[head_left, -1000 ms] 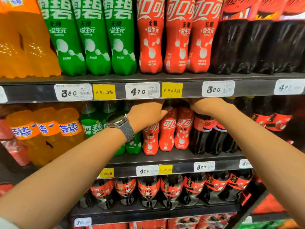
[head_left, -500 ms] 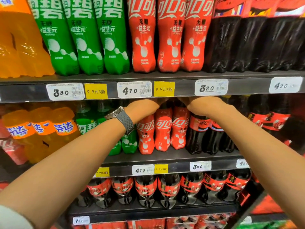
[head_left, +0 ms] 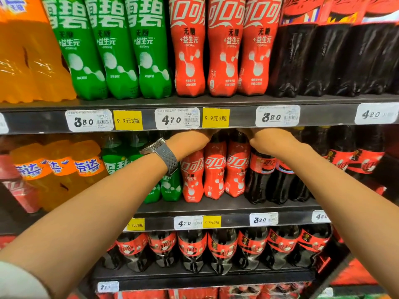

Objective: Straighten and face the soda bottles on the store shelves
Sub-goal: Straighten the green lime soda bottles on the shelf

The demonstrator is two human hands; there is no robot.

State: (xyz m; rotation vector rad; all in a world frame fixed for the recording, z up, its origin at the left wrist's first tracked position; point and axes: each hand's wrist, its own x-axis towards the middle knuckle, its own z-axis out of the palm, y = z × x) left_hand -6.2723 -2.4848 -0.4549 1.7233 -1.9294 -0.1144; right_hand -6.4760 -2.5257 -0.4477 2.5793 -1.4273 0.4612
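Bottles: three red bottles [head_left: 214, 173] are stood on the middle shelf [head_left: 226, 207], between green bottles [head_left: 170, 186] and dark cola bottles [head_left: 261, 175].
Hands: left hand [head_left: 190, 143] and right hand [head_left: 269, 141] are placed at the red tops.
Fingers: hidden under the upper shelf edge [head_left: 241, 119]; grip cannot be told.
Handling: judged full, heavyish, slick sleeve; best taken at neck or waist.
Obstacles: low upper shelf, tight neighbours.

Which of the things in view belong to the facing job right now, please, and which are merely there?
In the job: left hand and right hand, both at the tops of the red-sleeved bottles on the middle shelf; the green bottles and dark cola bottles beside them.
Merely there: white price tags, yellow offer labels, wristwatch.
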